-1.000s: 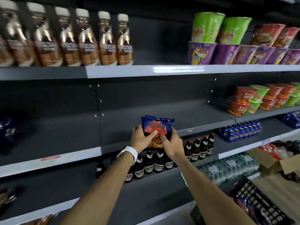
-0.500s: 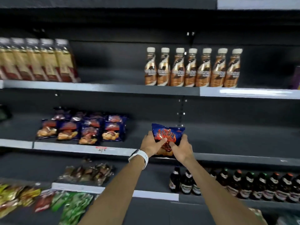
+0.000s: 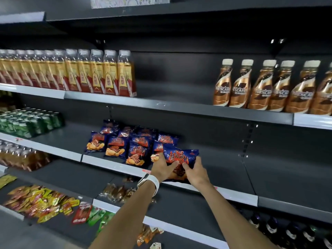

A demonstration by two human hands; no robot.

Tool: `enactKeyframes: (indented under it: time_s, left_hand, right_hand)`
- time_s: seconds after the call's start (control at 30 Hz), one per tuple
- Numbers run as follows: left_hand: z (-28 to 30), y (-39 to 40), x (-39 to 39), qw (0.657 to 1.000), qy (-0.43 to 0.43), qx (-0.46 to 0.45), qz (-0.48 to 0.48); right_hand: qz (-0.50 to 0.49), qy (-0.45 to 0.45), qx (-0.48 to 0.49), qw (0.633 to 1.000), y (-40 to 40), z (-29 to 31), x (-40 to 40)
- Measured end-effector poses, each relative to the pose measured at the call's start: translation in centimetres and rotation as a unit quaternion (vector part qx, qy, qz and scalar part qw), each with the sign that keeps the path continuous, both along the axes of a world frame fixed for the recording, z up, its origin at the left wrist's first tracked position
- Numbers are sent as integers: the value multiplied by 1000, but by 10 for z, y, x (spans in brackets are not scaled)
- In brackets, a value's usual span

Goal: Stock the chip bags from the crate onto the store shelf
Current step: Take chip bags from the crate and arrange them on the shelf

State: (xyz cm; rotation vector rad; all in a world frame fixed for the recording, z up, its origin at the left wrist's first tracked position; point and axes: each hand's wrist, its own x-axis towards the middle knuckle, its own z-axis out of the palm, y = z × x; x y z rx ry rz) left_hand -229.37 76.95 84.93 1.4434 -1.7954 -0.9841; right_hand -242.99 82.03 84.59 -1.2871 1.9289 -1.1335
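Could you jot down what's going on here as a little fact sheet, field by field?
Place: store shelf
Held item: blue chip bag, gripped by both hands
Left hand: holds the bag's left side; white watch on the wrist
Right hand: holds the bag's right side
Already stocked: chip bags in rows just left of the held one
Shelf above: yellow bottles at left, coffee bottles at right
Crate: not in view
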Motion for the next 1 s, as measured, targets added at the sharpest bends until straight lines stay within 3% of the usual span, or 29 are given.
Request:
enactKeyframes:
  time_s: [0.43, 0.83, 1.0]
  left_hand:
    - [-43, -121, 11, 999, -23, 21, 28]
    - [-32, -142, -30, 993, -99, -62, -9]
    - [-32, -142, -37, 992, -104, -56, -42]
  right_hand:
    - [27, -17, 44, 999, -125, -39, 11]
    - [-76, -2, 16, 997, -131, -29, -13]
    - [-96, 0, 16, 995, -125, -26, -19]
